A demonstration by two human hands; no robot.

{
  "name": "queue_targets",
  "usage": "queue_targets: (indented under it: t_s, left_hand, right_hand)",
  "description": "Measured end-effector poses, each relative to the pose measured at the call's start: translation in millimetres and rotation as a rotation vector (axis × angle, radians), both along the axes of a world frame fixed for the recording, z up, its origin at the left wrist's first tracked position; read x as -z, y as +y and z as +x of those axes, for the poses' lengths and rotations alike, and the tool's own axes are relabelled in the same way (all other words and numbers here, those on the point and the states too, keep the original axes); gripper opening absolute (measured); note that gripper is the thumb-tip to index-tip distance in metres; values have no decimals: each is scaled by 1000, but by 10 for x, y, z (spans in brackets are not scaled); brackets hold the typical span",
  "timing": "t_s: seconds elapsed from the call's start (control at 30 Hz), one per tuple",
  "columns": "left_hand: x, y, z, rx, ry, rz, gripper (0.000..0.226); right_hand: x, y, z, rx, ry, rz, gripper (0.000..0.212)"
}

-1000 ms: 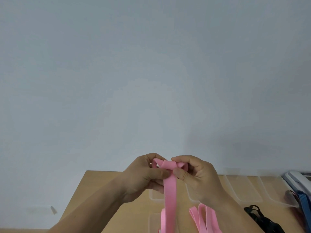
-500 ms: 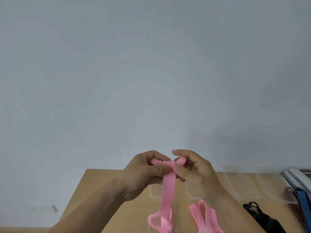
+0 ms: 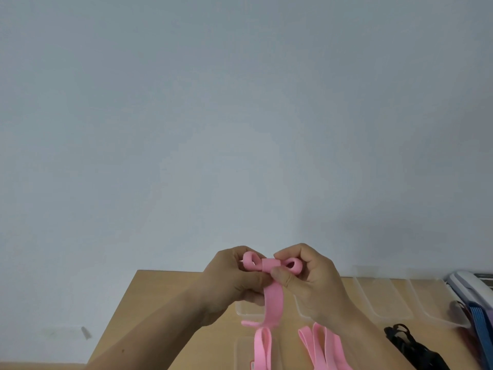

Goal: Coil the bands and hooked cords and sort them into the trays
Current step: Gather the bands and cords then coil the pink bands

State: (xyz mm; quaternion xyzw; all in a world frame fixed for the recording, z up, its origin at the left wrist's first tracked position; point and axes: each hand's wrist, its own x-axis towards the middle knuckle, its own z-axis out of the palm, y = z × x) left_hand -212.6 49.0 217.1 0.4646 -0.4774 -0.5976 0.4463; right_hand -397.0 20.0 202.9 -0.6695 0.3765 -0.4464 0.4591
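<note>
We hold the pink band [image 3: 272, 297] low in the centre of the frame. Our left hand [image 3: 234, 284] curls round its left loop, and our right hand [image 3: 312, 284] pinches the right loop between thumb and fingers, with the knuckles of both hands raised. The band's tail hangs down over a clear tray [image 3: 240, 351] at the bottom edge. More trays [image 3: 384, 297] line the table [image 3: 160, 303] at lower right. A second pink band [image 3: 320, 345] lies under our right wrist, in or out of a tray we cannot tell. Black cords [image 3: 410, 345] and a blue band [image 3: 480, 329] lie further right.

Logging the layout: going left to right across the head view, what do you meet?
Left hand, flat pink elastic band looped between both hands, right hand, bundle of black hooked cords, blue woven strap at the frame's edge.
</note>
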Motion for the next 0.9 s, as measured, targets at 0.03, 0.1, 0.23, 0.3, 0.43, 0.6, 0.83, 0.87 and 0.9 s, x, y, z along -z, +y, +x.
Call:
queue_targets:
  t_s: [0.03,0.1,0.23,0.3,0.43,0.6,0.83,0.87,0.9]
  left_hand:
    - [-2,0,2,6,-7,2,25]
    - [1,2,14,28,-16,9,24]
    - [8,5,26,60,9,24,32]
    - [8,15,18,74,22,20,37]
    - [50,28,6,37,38,-11,28]
    - [89,15,10,-32,15,-126,20]
    - [153,24,-16,-44,-165,-336,19]
    - [166,23,-14,-51,-174,-347,21]
    - [175,22,-11,-59,-174,-347,23]
  right_hand:
    - [7,3,2,6,5,-2,18]
    - [37,0,0,-5,16,1,18]
    - [71,23,-12,-19,9,14,20]
    - [82,38,-23,-22,19,3,23]
    - [108,57,-32,-8,-15,46,30]
    - [63,73,-28,-46,-110,195,10]
    - [59,20,57,10,-5,173,39]
    - [61,6,62,13,3,164,37]
    - [58,-6,66,8,10,153,37]
